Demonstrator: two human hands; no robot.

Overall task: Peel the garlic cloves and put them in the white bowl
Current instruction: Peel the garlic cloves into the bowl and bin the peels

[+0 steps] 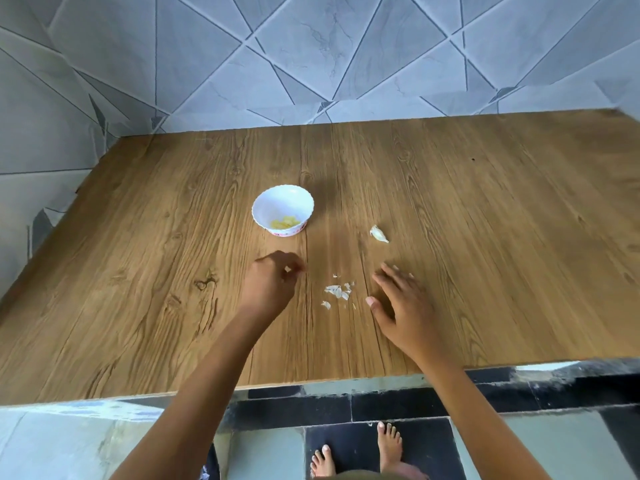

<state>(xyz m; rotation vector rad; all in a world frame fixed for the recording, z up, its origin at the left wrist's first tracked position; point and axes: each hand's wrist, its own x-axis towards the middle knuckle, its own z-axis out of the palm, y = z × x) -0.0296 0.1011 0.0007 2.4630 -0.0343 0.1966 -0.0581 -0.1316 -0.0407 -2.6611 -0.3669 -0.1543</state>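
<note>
A person seen from above: bare forearms (207, 375), bare left hand (273, 285) and right hand (401, 303), bare feet (389, 445).

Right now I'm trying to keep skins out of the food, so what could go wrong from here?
1. The peel scraps lie loose between the left hand and the right hand; a sweep could scatter them, or some might stick to fingers and end up in the white bowl with the peeled cloves.
2. The unpeeled clove lies loose beyond the right hand; a hasty reach might knock it away rather than pick it up.
</note>
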